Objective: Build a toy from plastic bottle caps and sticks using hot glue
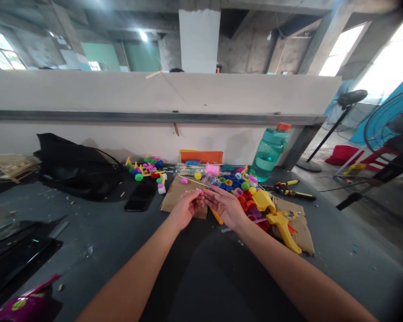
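Over the brown cardboard (pixel 169 197), my left hand (pixel 187 208) has its fingers closed in a pinch, with a small pink piece (pixel 199 191) at the fingertips. Close beside it on the right, my right hand (pixel 226 206) has its fingers bent and drawn together near a thin pale stick (pixel 191 181); what its fingertips hold is too small to make out. Colourful plastic caps (pixel 243 199) lie just past my right hand. A yellow glue gun (pixel 284 228) rests on a second cardboard piece (pixel 304 228) to the right.
A teal bottle (pixel 267 154) stands at the back right, near pliers (pixel 295 192). A black phone (pixel 139 197), a black bag (pixel 77 167) and small coloured assemblies (pixel 146 167) are at the left. Fans (pixel 394 120) stand beyond the table's right edge.
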The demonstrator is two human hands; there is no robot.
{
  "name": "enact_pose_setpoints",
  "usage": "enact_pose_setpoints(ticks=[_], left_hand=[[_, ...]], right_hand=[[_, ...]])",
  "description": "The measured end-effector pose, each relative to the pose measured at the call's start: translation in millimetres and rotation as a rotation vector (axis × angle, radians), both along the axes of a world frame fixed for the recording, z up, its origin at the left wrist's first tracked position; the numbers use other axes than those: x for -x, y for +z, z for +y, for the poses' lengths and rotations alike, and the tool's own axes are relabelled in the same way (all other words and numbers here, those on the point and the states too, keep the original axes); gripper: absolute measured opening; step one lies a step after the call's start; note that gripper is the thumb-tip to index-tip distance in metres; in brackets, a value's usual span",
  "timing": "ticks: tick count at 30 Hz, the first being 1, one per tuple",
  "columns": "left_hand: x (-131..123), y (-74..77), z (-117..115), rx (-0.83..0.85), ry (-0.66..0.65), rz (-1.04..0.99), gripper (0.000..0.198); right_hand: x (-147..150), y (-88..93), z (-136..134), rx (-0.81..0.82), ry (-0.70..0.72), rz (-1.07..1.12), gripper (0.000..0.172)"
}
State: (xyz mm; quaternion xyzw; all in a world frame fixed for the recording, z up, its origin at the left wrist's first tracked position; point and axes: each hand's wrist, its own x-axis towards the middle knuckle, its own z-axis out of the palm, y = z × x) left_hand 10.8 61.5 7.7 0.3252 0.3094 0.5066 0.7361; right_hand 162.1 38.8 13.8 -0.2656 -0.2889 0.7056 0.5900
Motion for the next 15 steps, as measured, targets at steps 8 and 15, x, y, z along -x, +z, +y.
enact_pose_setpoints(ticks=[8,15], left_hand=[[-1.0,-4.5,-1.4,-0.054,-0.055,0.011,0.015],[1.6,-1.1,0.2,-0.014,-0.009,-0.012,0.016]], right_hand=[[0.0,-5.7,2.4,0.026,-0.033,-0.056,0.030],[1.6,-5.3,1.3,-0.021,0.038,0.006,0.041]])
